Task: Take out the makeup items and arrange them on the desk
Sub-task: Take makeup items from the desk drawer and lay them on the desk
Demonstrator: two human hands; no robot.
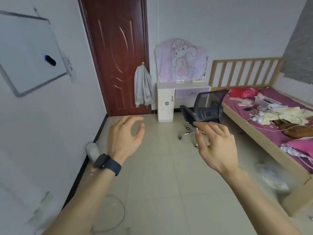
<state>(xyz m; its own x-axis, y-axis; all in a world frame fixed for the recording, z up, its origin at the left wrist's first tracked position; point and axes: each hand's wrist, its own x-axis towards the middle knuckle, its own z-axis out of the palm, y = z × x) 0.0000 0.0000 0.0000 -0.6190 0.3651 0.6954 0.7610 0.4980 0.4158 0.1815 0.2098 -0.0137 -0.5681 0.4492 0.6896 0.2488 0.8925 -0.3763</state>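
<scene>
Figure. A person standing in a bedroom, both arms raised ahead, before any item is handled.

The left hand (pixel 126 134), at 11 o'clock from the person, wears a ring (pixel 121 121) and, on the wrist, a dark watch (pixel 105 162). Its fingers are loosely curved with the thumb held apart, and they close on nothing. The right hand (pixel 215 146), at 1 o'clock, has its fingers relaxed and slightly spread, and it is also empty.

The desk (pixel 183 85), a small white vanity, stands against the far wall at 12 o'clock. A pink cloth (pixel 181 60) hangs above it, and its drawer (pixel 189 94) is closed. An office chair (pixel 206 109) sits just in front of the desk. The bed (pixel 245 122) runs along 2 to 3 o'clock, with scattered small things and a clear box (pixel 265 100) on it. No makeup item can be identified with certainty at this range. They may lie among the things on the bed or inside the desk. The door (pixel 118 56) is at 11 o'clock and the whiteboard (pixel 28 53) at 9 o'clock.

The step in hand appears to be the approach, so the task is at its start. To do it well, the person should first find the container, then move the chair aside so that the desk top can be reached. Items should be lifted out one at a time with a fingertip pinch and set upright in a row on the desk. Cables on the bed could snag.
</scene>
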